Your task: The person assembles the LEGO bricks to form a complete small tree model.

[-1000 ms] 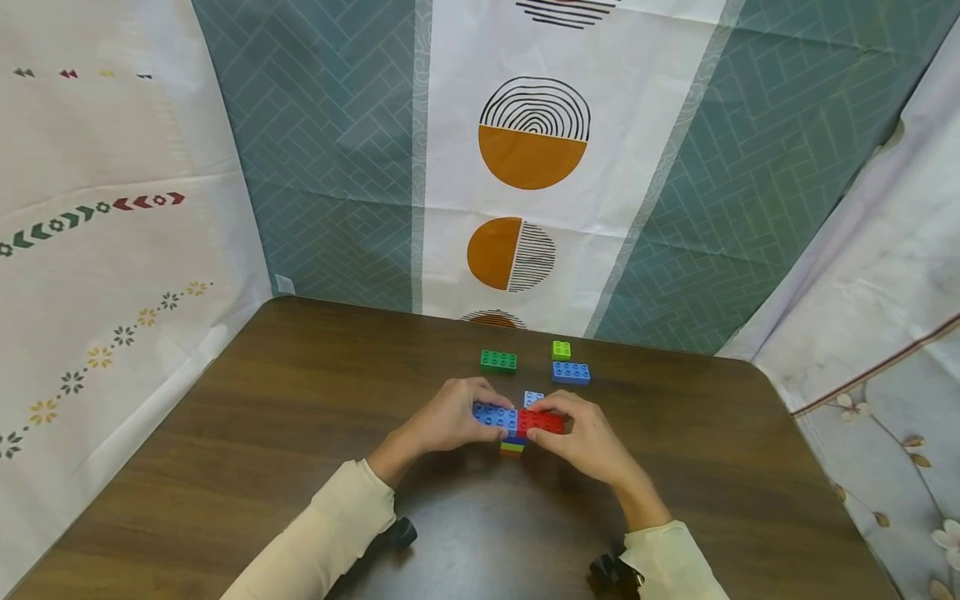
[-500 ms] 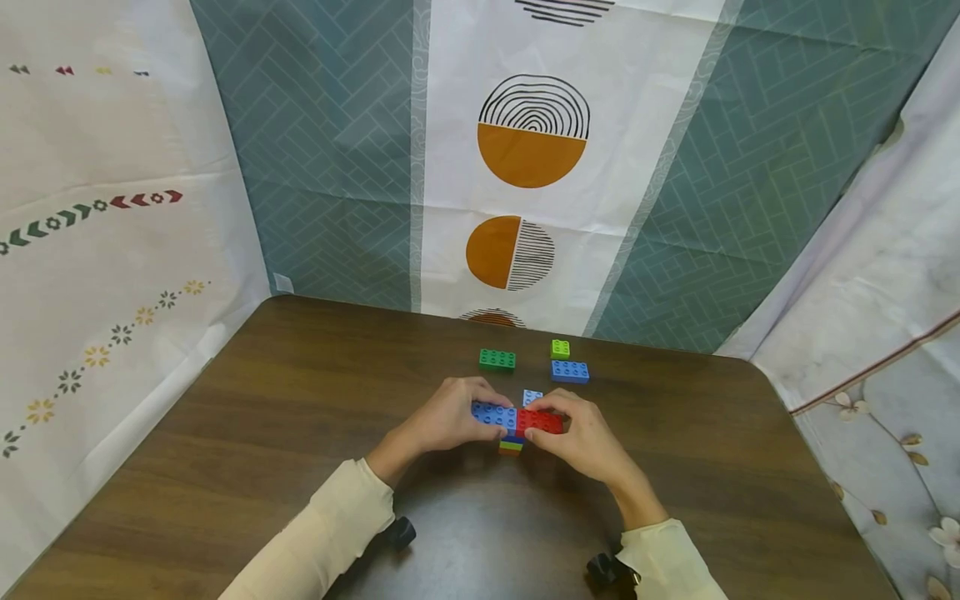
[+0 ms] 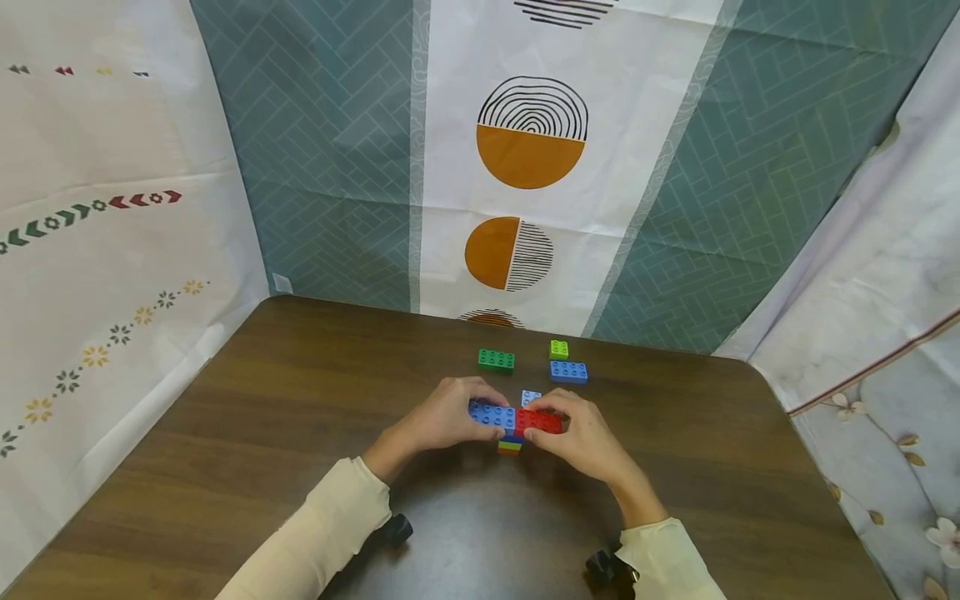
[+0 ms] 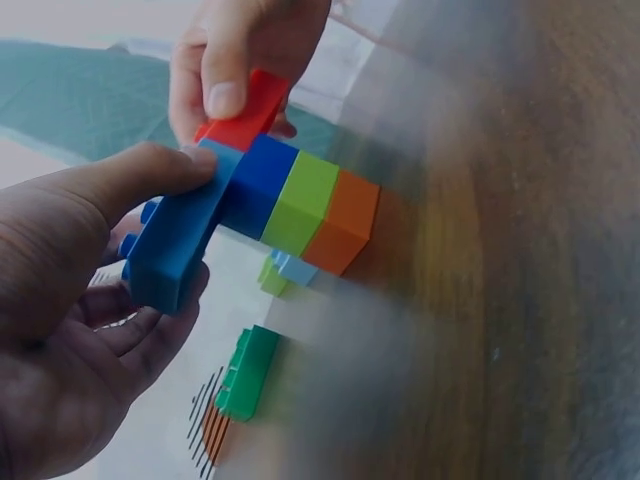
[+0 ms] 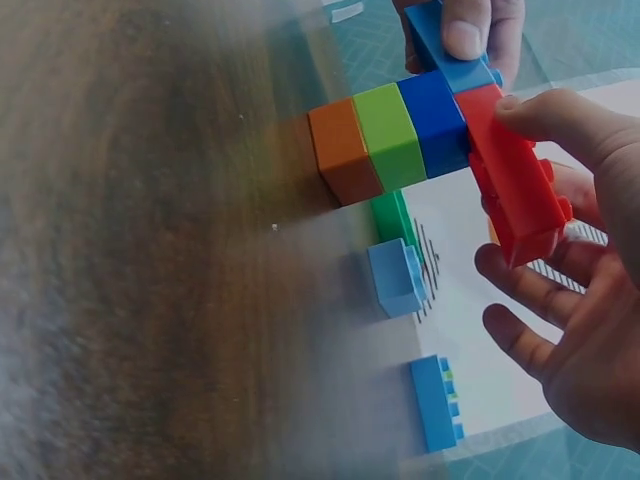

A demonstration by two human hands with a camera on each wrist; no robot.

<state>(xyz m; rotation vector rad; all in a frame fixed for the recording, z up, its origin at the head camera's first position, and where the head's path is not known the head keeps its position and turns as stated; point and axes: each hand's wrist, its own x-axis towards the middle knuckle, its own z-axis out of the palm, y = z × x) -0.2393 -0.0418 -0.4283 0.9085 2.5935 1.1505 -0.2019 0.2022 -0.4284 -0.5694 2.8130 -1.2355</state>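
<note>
A small tower stands on the table, with an orange brick [image 4: 341,222] at the bottom, a lime brick [image 4: 301,205] above it and a dark blue brick [image 4: 258,188] on that. Across its top lie a blue brick [image 3: 491,415] on the left and a red brick [image 3: 538,422] on the right, end to end, each jutting out sideways. My left hand [image 3: 453,414] pinches the blue brick between thumb and fingers. The red brick is pinched by my right hand [image 3: 583,433], its thumb on the near side.
Behind the tower lies a light blue brick [image 3: 530,397]. Farther back on the brown table [image 3: 360,358] are a green brick [image 3: 496,360], a blue eight-stud brick [image 3: 568,372] and a small lime brick [image 3: 558,349]. Patterned cloths hang behind and at both sides.
Both hands keep their hold on the blue and red bricks at the tower's top. Apart from a slight shift of the head view, nothing visibly moves.
</note>
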